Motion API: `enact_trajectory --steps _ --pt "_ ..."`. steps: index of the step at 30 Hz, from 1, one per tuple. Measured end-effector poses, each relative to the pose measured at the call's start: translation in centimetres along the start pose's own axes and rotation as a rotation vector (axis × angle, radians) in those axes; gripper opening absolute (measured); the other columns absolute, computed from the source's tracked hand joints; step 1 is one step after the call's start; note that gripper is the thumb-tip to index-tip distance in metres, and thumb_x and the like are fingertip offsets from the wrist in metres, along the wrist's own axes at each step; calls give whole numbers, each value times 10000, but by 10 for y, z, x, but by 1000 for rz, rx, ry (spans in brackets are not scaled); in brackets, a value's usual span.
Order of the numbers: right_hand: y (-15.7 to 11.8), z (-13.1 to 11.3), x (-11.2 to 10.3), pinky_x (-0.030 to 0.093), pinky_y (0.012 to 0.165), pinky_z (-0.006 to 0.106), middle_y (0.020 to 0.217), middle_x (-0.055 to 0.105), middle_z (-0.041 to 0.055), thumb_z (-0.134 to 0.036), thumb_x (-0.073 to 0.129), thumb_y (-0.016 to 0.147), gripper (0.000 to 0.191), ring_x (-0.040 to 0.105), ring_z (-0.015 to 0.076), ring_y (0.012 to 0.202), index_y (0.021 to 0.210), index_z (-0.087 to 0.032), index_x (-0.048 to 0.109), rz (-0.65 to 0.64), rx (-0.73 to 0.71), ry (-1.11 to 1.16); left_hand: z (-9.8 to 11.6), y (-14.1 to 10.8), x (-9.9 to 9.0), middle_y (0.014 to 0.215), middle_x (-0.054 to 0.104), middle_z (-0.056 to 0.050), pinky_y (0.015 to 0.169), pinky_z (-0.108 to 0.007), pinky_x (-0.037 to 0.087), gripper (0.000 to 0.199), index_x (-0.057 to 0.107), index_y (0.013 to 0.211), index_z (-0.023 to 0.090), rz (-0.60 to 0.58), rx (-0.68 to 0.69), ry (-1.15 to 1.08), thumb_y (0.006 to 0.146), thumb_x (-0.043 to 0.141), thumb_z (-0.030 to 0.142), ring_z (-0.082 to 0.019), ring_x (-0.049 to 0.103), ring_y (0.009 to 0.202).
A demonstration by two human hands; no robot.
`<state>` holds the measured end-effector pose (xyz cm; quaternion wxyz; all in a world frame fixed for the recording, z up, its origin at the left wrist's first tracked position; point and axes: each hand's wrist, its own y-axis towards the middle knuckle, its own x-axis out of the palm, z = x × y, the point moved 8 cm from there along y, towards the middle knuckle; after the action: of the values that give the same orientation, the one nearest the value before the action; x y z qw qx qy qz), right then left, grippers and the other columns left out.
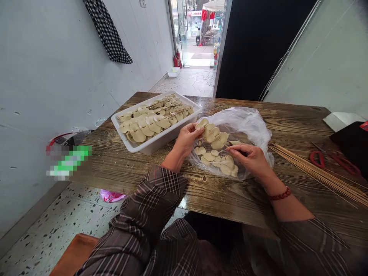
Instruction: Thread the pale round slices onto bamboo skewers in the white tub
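Your left grip (pixel 187 138) hides one end of the threaded slices (pixel 213 134), and they overlap too much for you to count. They look pale, thin and roundish, on one skewer (pixel 226 147) over one clear bag (pixel 253 119) on the counter (pixel 201 193). Your left grip is closed on the slices; your right grip (pixel 250 158) pinches the skewer. One white tray (pixel 163 141) holds many more.

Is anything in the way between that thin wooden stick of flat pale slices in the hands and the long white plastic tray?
Only the bare left hand, pinching the tray-side end of the pale slices, and the raised wall of the white plastic tray. Nothing else visible is in the way.
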<state>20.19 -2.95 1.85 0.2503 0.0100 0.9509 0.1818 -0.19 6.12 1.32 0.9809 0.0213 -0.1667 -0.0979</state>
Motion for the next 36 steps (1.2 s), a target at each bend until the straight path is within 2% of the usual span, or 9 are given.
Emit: enact_trajectory --steps 3,8,16,19,25,33,36 --pt "0 -1 0 574 686 348 867 784 64 -353 628 838 219 720 225 768 872 -211 791 -5 -2 -5 0 1 -1 677 581 32 597 -197 448 387 591 691 149 21 22 -50 552 880 366 -59 520 606" --pt "0 -1 1 573 696 355 884 786 68 -376 624 847 237 722 229 784 886 -214 792 -15 -4 -6 3 0 -2 677 578 51 556 -204 459 378 572 752 165 29 21 -73 579 868 323 -56 532 563" --pt "-1 -1 3 551 632 335 855 779 63 -372 617 860 238 699 211 728 892 -217 794 -30 -20 -22 -4 -2 0 691 631 21 485 -197 456 329 613 774 167 -6 -131 -187 567 861 228 -71 550 539" --pt "-1 0 4 543 616 327 844 775 59 -358 605 868 238 691 206 718 904 -218 794 -23 -11 -19 -8 -4 4 746 673 -16 530 -218 506 271 658 822 175 -43 -205 -244 640 834 270 -99 601 592" --pt "-2 -1 5 546 653 335 852 779 64 -357 614 859 233 700 217 753 896 -217 797 -26 -12 -15 -10 -5 8 840 720 -54 625 -257 553 227 681 863 190 -39 -174 -269 749 778 361 -144 662 719" --pt "-2 -3 9 556 712 342 896 780 64 -330 626 853 214 706 216 797 912 -211 794 -70 -22 -20 -9 -6 10 793 720 -36 639 -242 568 152 662 849 159 -17 -155 -282 795 748 272 -124 663 670" --pt "-3 -2 10 552 708 338 885 778 57 -311 624 857 209 697 203 767 927 -207 791 -73 -14 -19 -5 -6 10 816 736 -44 670 -240 582 112 655 856 151 -15 -148 -290 837 700 252 -139 695 726"
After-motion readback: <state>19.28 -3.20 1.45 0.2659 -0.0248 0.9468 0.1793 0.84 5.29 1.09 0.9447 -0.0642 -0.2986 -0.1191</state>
